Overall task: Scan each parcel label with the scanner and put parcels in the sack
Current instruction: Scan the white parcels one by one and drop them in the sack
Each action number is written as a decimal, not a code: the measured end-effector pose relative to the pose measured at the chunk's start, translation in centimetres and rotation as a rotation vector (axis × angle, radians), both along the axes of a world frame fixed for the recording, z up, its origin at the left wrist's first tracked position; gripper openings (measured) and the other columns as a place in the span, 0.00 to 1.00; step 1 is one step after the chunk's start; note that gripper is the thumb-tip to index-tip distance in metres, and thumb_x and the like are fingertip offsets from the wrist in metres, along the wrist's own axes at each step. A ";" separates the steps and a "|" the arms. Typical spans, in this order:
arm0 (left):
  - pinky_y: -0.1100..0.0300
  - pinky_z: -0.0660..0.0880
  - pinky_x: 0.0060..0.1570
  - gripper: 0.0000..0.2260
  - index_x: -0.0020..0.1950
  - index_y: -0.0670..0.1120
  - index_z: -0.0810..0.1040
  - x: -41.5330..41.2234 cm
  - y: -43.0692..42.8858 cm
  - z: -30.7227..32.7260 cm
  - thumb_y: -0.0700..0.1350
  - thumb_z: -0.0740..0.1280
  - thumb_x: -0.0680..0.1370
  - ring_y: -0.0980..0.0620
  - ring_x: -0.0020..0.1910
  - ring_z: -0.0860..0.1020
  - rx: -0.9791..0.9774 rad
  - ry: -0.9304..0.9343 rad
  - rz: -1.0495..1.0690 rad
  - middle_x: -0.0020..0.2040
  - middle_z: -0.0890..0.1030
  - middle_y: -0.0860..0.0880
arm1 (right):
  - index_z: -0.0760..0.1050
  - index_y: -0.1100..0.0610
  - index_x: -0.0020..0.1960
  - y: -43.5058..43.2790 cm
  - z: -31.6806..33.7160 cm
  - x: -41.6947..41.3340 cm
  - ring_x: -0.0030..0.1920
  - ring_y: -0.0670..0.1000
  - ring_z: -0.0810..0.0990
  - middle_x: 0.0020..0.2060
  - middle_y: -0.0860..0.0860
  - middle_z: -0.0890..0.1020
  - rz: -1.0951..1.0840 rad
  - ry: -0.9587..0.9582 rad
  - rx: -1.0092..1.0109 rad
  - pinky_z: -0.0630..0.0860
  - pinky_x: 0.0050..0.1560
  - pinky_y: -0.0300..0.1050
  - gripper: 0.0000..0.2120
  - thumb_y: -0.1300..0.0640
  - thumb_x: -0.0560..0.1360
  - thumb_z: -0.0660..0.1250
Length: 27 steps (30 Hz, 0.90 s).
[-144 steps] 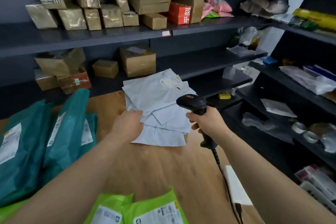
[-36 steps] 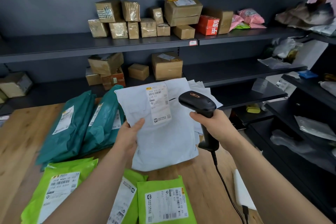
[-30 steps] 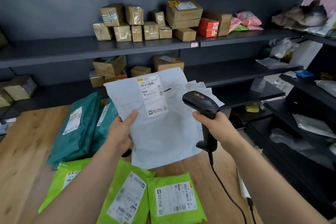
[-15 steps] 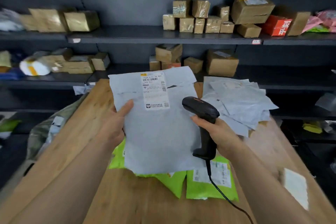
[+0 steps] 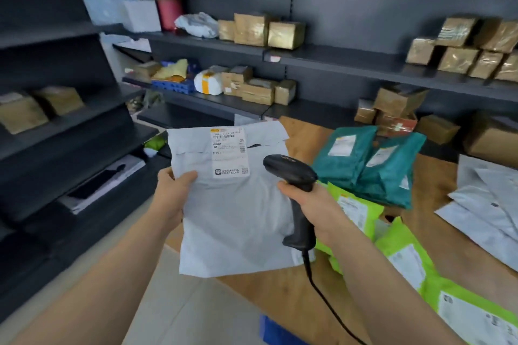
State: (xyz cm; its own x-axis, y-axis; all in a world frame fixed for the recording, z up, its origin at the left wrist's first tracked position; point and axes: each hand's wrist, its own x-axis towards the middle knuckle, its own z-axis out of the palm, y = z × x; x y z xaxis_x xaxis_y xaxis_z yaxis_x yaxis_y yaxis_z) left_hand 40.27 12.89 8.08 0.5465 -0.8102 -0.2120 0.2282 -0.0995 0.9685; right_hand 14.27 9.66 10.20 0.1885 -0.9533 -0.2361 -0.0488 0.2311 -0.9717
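My left hand grips the left edge of a white-grey mailer parcel, held up in the air over the table's left end. Its white label faces me near the top. My right hand holds a black corded scanner by the handle, its head just right of the label. On the wooden table lie teal parcels, lime-green parcels and a pile of white-grey parcels. No sack shows in this view.
Dark shelving with taped cardboard boxes runs along the back and the left wall. Pale floor lies left of the table, with a blue object at its bottom edge. The scanner cable trails down over the table.
My view has swung left: the table and parcel piles now sit to the right and the left shelves and floor appear. Both hands keep the same hold on the parcel and scanner.
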 end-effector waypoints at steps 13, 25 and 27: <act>0.51 0.77 0.49 0.25 0.65 0.57 0.67 29.3 0.0 -1.0 0.32 0.65 0.76 0.49 0.54 0.78 0.131 -0.214 -0.142 0.55 0.77 0.55 | 0.80 0.57 0.51 -4.6 -2.5 31.2 0.43 0.53 0.78 0.40 0.52 0.80 0.078 0.017 0.120 0.73 0.42 0.43 0.12 0.52 0.72 0.75; 0.48 0.77 0.55 0.21 0.67 0.46 0.71 38.2 -20.8 -8.7 0.37 0.66 0.75 0.46 0.55 0.79 0.270 -0.239 -0.229 0.59 0.79 0.48 | 0.79 0.56 0.48 -20.4 -8.5 39.9 0.43 0.55 0.78 0.41 0.54 0.80 -0.141 0.015 0.256 0.74 0.48 0.48 0.12 0.50 0.71 0.75; 0.54 0.78 0.47 0.17 0.64 0.43 0.75 38.6 -25.3 -10.2 0.36 0.65 0.75 0.46 0.53 0.80 0.308 -0.302 -0.260 0.56 0.81 0.47 | 0.79 0.57 0.49 -23.6 -9.6 40.5 0.44 0.56 0.79 0.41 0.53 0.80 -0.164 0.015 0.297 0.75 0.50 0.50 0.14 0.49 0.71 0.75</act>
State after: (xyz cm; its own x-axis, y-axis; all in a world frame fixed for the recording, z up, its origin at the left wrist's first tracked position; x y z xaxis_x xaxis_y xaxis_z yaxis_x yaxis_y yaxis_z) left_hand 78.92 -12.42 -2.09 0.4092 -0.8522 -0.3260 -0.1281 -0.4074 0.9042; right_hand 54.81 -13.96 0.60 0.0323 -0.8596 -0.5100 -0.0015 0.5102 -0.8601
